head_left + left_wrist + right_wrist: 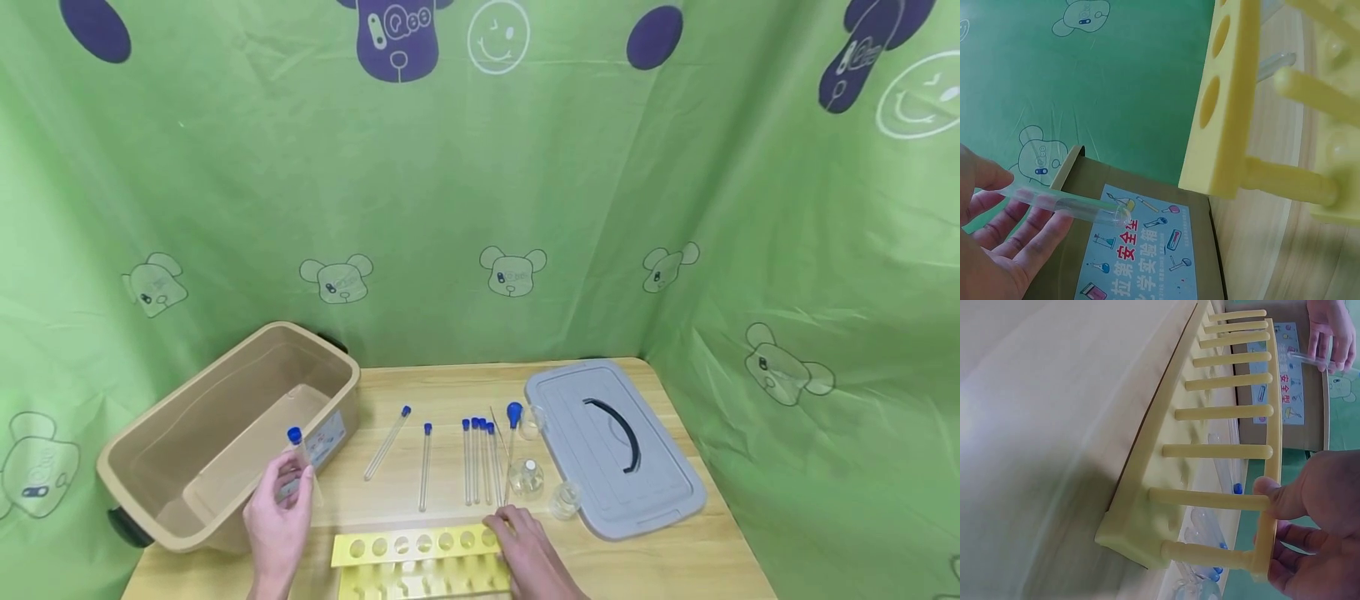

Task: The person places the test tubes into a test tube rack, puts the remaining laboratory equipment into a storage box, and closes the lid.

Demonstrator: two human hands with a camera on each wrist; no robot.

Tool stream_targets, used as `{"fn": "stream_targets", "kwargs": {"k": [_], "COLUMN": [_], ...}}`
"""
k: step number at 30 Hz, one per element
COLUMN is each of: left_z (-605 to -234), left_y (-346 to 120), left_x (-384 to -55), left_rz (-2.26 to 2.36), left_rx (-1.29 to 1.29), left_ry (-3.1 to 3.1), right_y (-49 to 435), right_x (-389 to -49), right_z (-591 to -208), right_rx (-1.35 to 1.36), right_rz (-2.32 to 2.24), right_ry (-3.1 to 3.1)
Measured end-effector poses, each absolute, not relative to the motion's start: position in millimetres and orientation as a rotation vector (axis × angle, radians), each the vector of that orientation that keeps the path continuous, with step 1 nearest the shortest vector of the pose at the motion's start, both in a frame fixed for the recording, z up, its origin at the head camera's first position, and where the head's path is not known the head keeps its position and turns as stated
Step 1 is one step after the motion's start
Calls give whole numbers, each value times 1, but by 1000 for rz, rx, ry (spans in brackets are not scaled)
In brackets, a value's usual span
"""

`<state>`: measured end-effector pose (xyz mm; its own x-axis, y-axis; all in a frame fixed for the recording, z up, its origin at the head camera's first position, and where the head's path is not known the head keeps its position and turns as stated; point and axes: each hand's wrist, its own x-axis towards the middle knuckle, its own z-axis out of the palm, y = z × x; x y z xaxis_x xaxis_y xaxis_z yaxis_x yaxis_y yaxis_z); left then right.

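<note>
My left hand (279,510) pinches a clear test tube (1088,209) with a blue cap (295,435), held in front of the tan bin. In the left wrist view the tube's rounded end points right, towards the bin's label. A yellow test tube rack (342,552) with a row of round holes stands at the table's front, with no tube in its holes. At its right end my right hand (528,554) grips the top plate, thumb on one side and fingers on the other, as the right wrist view shows.
Several blue-capped test tubes (425,467) lie behind the rack. Right of them are a blue-bulbed dropper (514,414), a round flask (527,479) and small glassware (566,500). A grey lid (600,467) lies at right; the tan bin (225,367) stands at left.
</note>
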<state>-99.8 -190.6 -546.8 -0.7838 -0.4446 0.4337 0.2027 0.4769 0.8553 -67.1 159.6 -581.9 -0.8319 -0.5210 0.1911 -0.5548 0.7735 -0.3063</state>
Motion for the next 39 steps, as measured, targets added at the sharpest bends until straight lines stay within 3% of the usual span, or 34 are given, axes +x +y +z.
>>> {"fn": "stream_targets", "kwargs": {"k": [9, 39], "left_z": [-548, -531], "left_y": [-185, -153], "left_x": [-101, -125], "left_rz": [-1335, -1525], "left_rx": [180, 100], "left_ry": [-2097, -2053], "right_y": [159, 163], "right_x": [-83, -128], "right_z": [-581, -590], "right_rx": [741, 687], "right_rz": [581, 596], "right_ry": [-2911, -2808]}}
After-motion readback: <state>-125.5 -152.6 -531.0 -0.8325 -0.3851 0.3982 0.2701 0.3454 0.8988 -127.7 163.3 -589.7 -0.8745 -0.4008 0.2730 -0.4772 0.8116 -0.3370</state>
